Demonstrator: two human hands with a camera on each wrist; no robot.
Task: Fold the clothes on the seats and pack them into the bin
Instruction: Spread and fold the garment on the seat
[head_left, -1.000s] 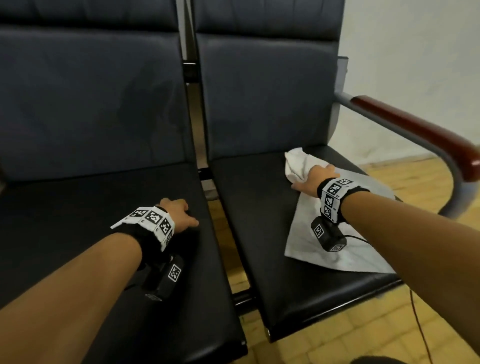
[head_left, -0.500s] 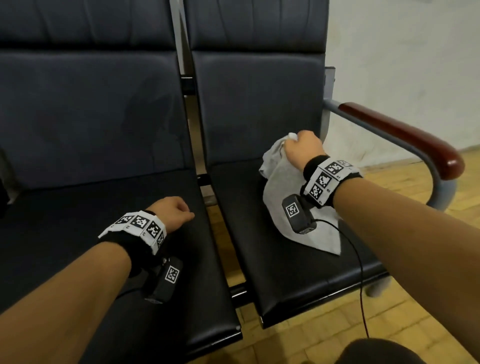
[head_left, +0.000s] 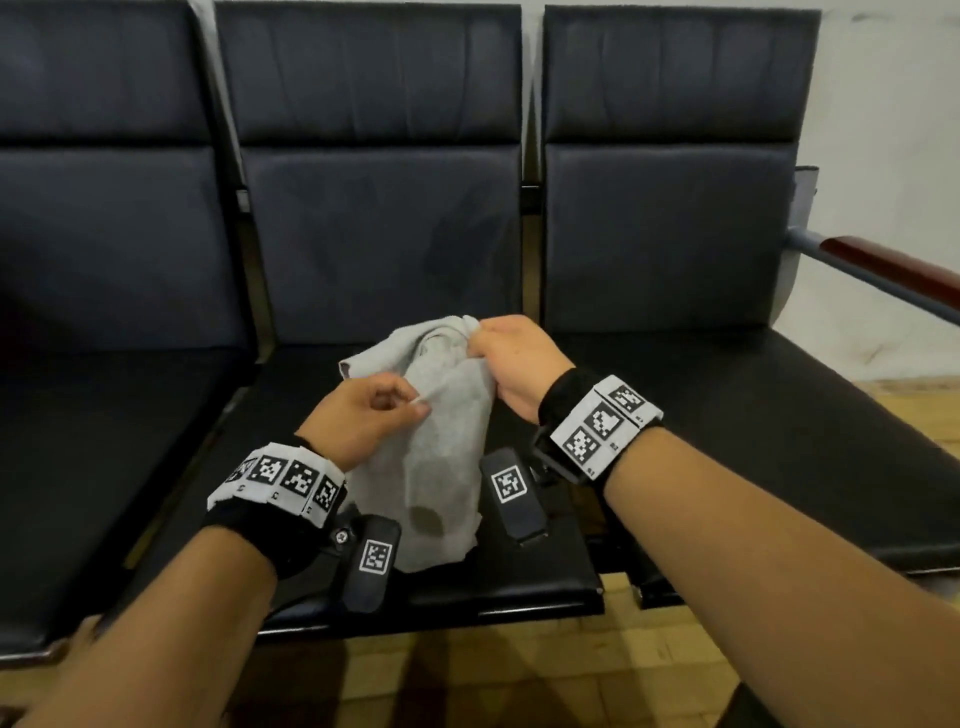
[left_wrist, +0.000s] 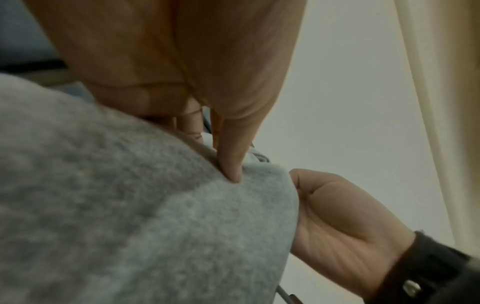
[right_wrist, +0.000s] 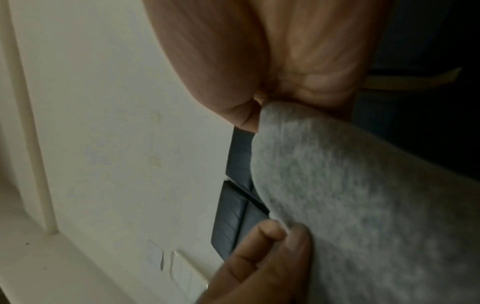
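Over middle seat (head_left: 519, 577): cloth (head_left: 441, 467) hanging, long axis far-to-near. Right hand (head_left: 511, 366) clamped on far top edge; left hand (head_left: 363, 421) pinching fold just left, nearer.

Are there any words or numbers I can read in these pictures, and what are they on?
No words, brands or numbers can be read.
Left wristband: black-and-white square code patterns, no letters; tiny marks beneath them are too small to read.
Right wristband: the same kind of code squares; the tiny marks at its edge are too blurred to read.
Two wrist cameras: one code square each, no text.
Grey cloth: no print or label shows.
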